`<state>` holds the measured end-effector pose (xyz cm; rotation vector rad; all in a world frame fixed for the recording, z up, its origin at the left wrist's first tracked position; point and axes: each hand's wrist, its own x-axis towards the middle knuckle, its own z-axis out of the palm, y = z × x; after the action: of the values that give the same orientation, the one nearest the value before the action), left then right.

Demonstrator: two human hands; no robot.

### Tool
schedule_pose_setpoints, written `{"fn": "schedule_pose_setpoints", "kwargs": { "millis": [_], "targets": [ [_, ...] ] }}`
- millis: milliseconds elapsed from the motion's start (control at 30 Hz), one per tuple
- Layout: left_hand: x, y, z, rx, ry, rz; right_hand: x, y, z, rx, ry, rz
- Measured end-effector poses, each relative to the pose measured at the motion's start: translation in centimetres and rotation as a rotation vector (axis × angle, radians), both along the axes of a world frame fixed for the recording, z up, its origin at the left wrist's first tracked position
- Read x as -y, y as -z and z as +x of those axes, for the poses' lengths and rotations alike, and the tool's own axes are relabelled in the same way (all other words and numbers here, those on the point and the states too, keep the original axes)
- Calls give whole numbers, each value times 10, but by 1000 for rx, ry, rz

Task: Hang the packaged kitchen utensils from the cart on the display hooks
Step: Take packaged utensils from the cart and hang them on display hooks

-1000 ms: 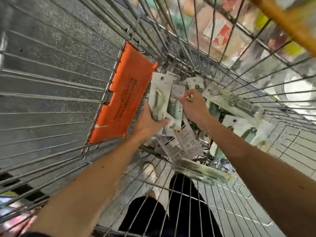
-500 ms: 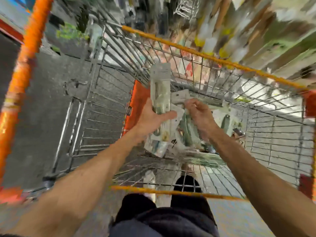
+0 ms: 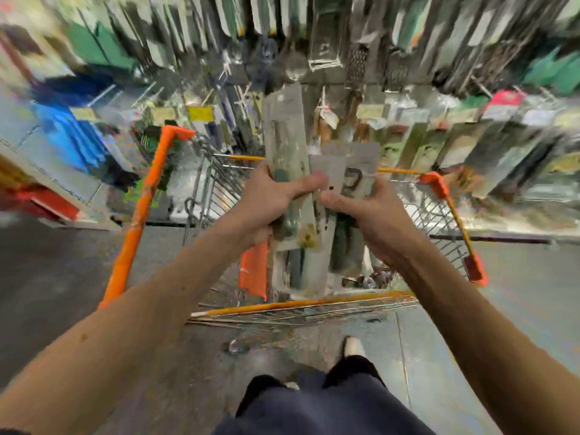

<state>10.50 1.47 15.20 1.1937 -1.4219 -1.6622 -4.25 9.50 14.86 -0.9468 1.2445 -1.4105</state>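
My left hand [image 3: 266,199] grips a tall packaged utensil [image 3: 287,146] on a pale card, held upright above the cart [image 3: 445,215]. My right hand [image 3: 370,215] holds a second bundle of packaged utensils [image 3: 354,171], pressed against the first pack. Both packs hang down into the cart's open top. The display wall [image 3: 329,58] with hanging utensils, graters and ladles rises right behind the cart. The picture is blurred by motion, so the hooks themselves cannot be made out.
The wire cart has orange rails [image 3: 141,215] and an orange flap [image 3: 254,271] inside. Shelves with blue goods [image 3: 66,136] stand at the left. Rows of packaged items [image 3: 470,146] hang at the right. My feet [image 3: 351,346] stand on a grey floor behind the cart.
Both hands have lifted the packs out of the cart's basket to above its rim. The view has swung up from the cart's inside to the display wall.
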Motion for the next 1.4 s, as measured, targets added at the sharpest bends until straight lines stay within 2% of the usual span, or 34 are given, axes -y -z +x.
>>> {"fn": "schedule_pose_setpoints", "kwargs": {
  "millis": [233, 500, 667, 767, 867, 1033, 1233, 1400],
  "targets": [
    [-50, -62, -65, -53, 254, -103, -63, -49, -72, 28, 153, -82],
    [-102, -97, -215, -35, 462, -202, -138, -73, -217, -50, 424, -144],
    [-135, -110, -326, -5, 474, -350, -177, -98, -327, -130, 521, -173],
    [-147, -118, -381, 101, 413, -544, -192, -119, -385, -199, 592, -183],
    [-157, -127, -426, 139, 384, -655, -201, -136, -435, -242, 633, -181],
    [-153, -135, -494, 76, 389, -669, -199, -150, -503, -260, 679, -238],
    [-120, -149, -592, -10, 505, -565, -184, -157, -593, -300, 714, -275],
    [-85, -157, -700, -99, 584, -629, -166, -170, -687, -360, 785, -287]
  ]
}}
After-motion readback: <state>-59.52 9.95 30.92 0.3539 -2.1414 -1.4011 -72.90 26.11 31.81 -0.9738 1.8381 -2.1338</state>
